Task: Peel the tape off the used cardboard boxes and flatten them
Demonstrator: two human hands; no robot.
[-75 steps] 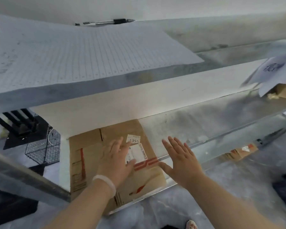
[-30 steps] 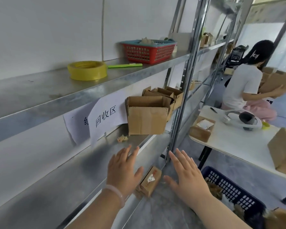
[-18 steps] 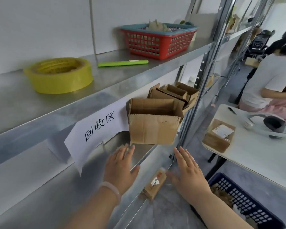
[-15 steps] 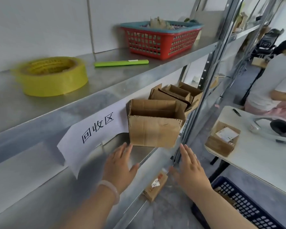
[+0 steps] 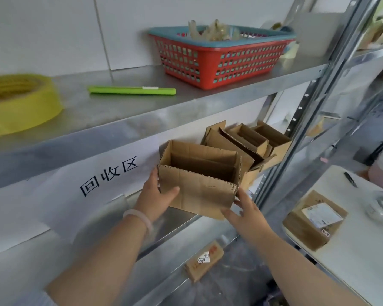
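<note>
Gripping open cardboard box (image 5: 199, 191): left hand (image 5: 155, 199) clamps its left end; right hand (image 5: 245, 213) fingers clasp its lower-right corner.

Free shelf (image 5: 27, 268) room left of open box (image 5: 199, 191); other boxes (image 5: 248, 140) (tilted) close behind-right.
</note>
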